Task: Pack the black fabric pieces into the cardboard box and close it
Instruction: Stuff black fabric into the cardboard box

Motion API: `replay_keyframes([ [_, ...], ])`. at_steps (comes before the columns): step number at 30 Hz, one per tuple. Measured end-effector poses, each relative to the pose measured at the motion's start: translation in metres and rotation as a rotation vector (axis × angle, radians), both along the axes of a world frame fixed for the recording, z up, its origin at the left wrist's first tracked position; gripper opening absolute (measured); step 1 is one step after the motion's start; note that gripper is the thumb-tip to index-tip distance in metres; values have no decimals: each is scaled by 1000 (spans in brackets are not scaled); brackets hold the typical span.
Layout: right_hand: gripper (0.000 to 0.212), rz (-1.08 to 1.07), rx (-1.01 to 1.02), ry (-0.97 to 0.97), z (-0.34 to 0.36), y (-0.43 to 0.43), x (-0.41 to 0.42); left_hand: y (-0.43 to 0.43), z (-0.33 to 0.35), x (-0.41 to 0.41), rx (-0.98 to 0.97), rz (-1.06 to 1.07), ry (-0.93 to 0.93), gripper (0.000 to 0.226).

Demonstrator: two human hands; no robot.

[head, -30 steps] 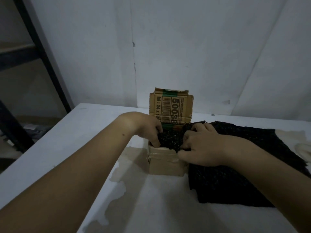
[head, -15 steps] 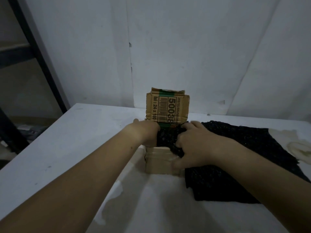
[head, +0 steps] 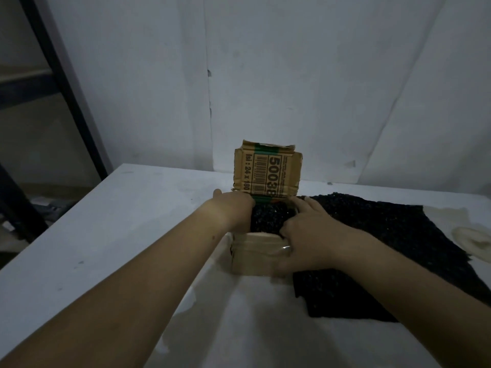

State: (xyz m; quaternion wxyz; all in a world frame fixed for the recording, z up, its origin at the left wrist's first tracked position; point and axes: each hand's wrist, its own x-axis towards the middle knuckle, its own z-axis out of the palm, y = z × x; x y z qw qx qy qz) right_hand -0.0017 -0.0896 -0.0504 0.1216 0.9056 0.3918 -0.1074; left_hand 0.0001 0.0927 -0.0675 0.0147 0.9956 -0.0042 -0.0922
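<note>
A small cardboard box (head: 255, 258) stands on the white table (head: 111, 235), its printed back flap (head: 267, 172) upright. Black sparkly fabric (head: 268, 217) fills the box's open top. My left hand (head: 233, 211) presses against the fabric at the box's left side, fingers curled down into it. My right hand (head: 309, 235) grips the fabric at the box's right side, with its thumb against the box's front. A larger stack of black fabric pieces (head: 385, 248) lies flat on the table right of the box, partly under my right forearm.
A white wall (head: 292, 75) rises just behind the table. A dark metal shelf frame (head: 66, 83) stands to the left beyond the table edge. Pale stains or peeled patches (head: 470, 240) mark the table at far right and in front of the box.
Both hands have pushed the black fabric deeper into the box and shifted slightly toward the back flap. The fabric bundle now sits lower between them.
</note>
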Motion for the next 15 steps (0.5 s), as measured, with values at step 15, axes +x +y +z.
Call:
replay_keyframes([
  [15, 87, -209, 22, 109, 25, 24, 52, 13, 35, -17, -180, 26, 139, 73],
])
